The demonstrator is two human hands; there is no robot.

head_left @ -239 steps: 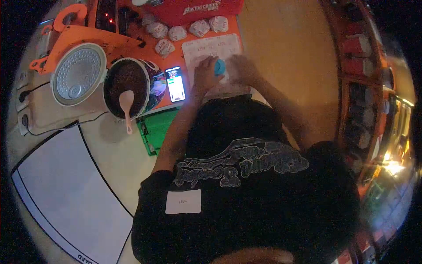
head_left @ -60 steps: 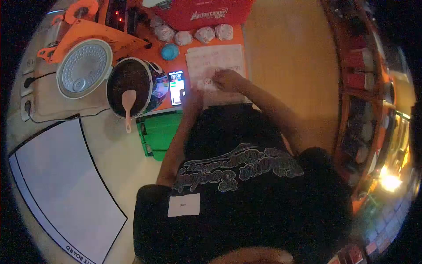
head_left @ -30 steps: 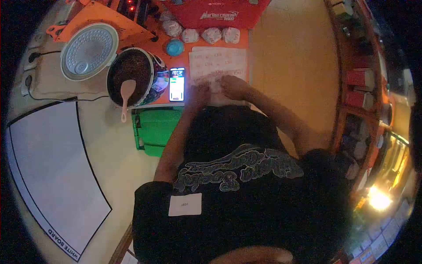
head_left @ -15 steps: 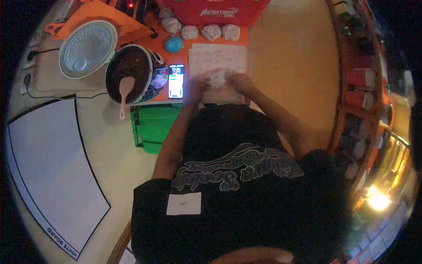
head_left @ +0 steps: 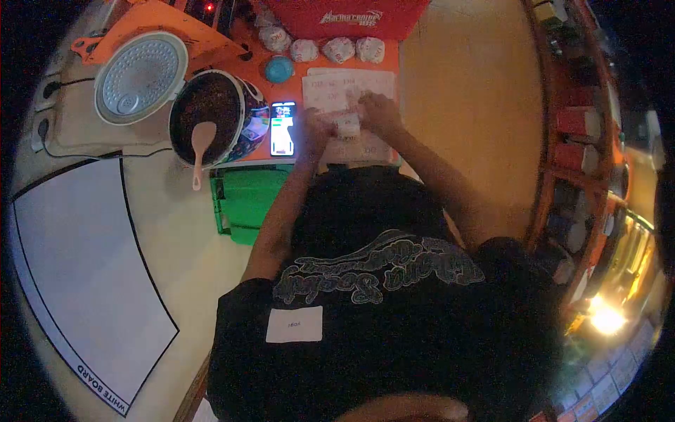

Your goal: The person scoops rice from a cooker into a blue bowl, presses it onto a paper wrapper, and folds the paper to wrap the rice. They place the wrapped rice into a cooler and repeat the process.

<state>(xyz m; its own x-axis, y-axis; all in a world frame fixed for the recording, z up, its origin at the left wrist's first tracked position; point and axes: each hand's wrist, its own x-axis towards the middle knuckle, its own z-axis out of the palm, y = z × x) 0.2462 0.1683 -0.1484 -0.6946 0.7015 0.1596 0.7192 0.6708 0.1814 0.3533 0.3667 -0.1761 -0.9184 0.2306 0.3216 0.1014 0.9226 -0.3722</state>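
Both of my hands are on a white paper wrapper with reddish print [head_left: 347, 124], part folded over between them, on top of printed paper sheets [head_left: 325, 91]. My left hand [head_left: 321, 131] grips the wrapper's left side with its fingers curled in. On the upper right, my right hand [head_left: 380, 114] pinches a raised part of the same paper. Whatever lies inside the wrapper is hidden. Just left of my left hand lies a lit phone [head_left: 283, 130].
Several round wrapped bundles [head_left: 339, 50] line the back, before a red box [head_left: 344, 21]. A blue round item [head_left: 279, 69] sits near them. At left stand a pot of dark food [head_left: 204, 105], a rice paddle [head_left: 203, 137] and a lid [head_left: 140, 77]. A green bin [head_left: 246, 204] is below.
My right hand has moved up and slightly left, lifting the paper at its upper right. My left hand has stayed near the wrapper's left side, and the fold between the hands looks narrower.
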